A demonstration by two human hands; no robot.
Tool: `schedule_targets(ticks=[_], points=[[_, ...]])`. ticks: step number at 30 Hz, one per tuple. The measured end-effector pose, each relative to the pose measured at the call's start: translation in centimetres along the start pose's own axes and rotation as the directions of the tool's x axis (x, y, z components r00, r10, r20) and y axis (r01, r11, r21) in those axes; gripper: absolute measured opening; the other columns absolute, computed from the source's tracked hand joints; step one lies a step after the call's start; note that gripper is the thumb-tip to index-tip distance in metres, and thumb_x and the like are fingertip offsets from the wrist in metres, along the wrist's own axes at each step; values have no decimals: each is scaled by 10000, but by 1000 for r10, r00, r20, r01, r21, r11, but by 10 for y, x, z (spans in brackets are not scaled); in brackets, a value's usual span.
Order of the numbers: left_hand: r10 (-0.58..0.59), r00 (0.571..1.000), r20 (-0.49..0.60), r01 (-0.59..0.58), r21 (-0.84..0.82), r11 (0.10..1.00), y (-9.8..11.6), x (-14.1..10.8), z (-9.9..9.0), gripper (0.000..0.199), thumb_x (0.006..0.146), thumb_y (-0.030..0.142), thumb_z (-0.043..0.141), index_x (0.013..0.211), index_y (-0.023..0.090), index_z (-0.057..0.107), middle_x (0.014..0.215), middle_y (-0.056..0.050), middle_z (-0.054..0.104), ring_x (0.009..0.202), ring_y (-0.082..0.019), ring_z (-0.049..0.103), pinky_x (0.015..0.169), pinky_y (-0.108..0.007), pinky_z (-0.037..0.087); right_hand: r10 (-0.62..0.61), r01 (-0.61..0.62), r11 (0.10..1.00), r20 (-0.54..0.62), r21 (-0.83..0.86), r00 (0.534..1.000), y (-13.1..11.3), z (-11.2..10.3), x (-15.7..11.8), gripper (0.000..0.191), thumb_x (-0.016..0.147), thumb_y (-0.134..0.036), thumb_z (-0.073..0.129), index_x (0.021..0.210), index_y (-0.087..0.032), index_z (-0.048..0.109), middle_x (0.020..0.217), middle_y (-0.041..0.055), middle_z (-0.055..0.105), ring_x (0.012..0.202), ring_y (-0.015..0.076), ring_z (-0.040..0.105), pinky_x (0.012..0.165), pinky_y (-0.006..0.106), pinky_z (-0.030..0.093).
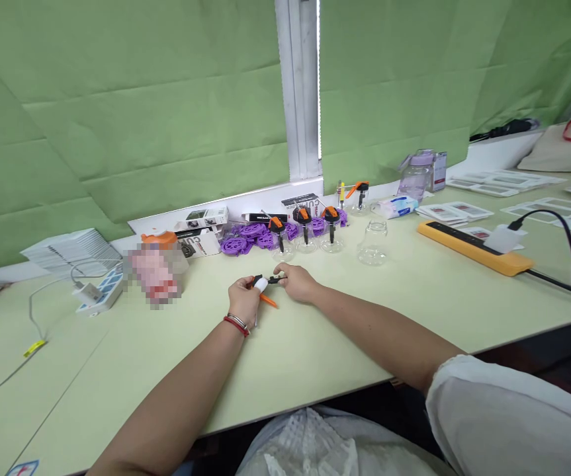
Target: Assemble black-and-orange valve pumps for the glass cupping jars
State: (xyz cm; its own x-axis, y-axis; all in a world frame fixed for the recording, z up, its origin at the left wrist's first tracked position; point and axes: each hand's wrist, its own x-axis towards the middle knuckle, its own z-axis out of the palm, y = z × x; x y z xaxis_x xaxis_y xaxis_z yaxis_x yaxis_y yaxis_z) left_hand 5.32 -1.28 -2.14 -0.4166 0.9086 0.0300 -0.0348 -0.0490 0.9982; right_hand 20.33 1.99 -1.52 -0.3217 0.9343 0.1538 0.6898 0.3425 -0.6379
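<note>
My left hand (244, 301) is closed around a black-and-orange jar top (268, 301), its orange lever pointing down to the right. A white covering wraps one fingertip of that hand. My right hand (298, 283) pinches the far end of the black stem (276, 280). Both hands are just above the table. Behind them stand several glass jars with similar black-and-orange tops, among them one jar (332, 243) near the middle. To the right is an uncovered glass jar (373, 248).
Purple plastic wheels (235, 246) and printed boxes (204, 243) line the wall. A yellow power strip (474, 250) lies right, with a white strip (101, 291) and cable left. A lilac-lidded jar (415, 178) stands at the back. The table edge (315, 403) is close to my body.
</note>
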Motion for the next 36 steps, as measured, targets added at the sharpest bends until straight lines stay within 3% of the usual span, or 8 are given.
schedule_targets(ticks=[6,10,14,18,23,28,33,36], points=[[-1,1000,0,1,0,1000,-1,1,0,363,514,187,784,843,92,664,786,-62,637,660,-120,555,687,-297,460,-13,13,1000,-9,1,1000,2,1,0,277,813,-190,542,1083,-247,564,835,17,610,691,133,493,578,218,292],[1,1000,-1,-1,-2,1000,0,1,0,382,493,203,801,833,93,667,770,-56,636,657,-122,555,682,-296,459,-3,3,1000,7,-28,1000,0,0,-1,214,818,-187,540,1015,-237,606,844,24,621,716,141,507,590,222,300],[4,1000,-2,-4,3,1000,0,1,-1,380,495,201,802,833,90,670,774,-62,642,657,-124,560,689,-301,464,5,-5,1000,-2,-14,1000,-2,-1,-2,271,823,-192,548,1087,-245,583,853,24,628,715,138,515,597,221,308],[7,1000,-9,-7,7,1000,0,1,-1,377,503,176,794,843,86,660,773,-59,637,669,-126,567,705,-305,471,9,-8,1000,18,-10,1000,-2,0,-2,200,826,-180,534,991,-238,629,876,26,637,749,143,525,604,222,315],[12,1000,-7,-12,8,1000,-2,2,-1,377,507,191,794,844,85,661,772,-61,637,657,-123,564,691,-303,473,11,-11,1000,-18,-5,1000,-1,1,-3,282,822,-198,543,1097,-254,574,860,22,626,714,139,518,588,220,308],[7,1000,-9,-7,12,1000,-2,3,-2,395,496,195,801,853,87,669,807,-74,651,672,-124,569,697,-299,472,8,-8,1000,-2,-22,1000,-1,1,-3,207,820,-181,539,1003,-241,617,882,29,636,749,145,527,597,222,310],[5,1000,3,-5,10,1000,-2,3,-1,370,504,201,798,837,91,680,837,-89,662,705,-138,584,709,-302,471,2,-2,1000,-26,-7,1000,-1,1,-5,291,818,-169,542,1095,-253,563,861,20,631,722,138,526,588,220,304],[5,1000,-2,-5,10,1000,-2,3,-2,369,504,202,801,835,93,681,814,-82,661,698,-136,583,715,-307,474,3,-3,1000,-14,-12,1000,-2,0,-5,246,825,-170,543,1055,-242,591,878,27,635,738,139,528,596,221,305]])
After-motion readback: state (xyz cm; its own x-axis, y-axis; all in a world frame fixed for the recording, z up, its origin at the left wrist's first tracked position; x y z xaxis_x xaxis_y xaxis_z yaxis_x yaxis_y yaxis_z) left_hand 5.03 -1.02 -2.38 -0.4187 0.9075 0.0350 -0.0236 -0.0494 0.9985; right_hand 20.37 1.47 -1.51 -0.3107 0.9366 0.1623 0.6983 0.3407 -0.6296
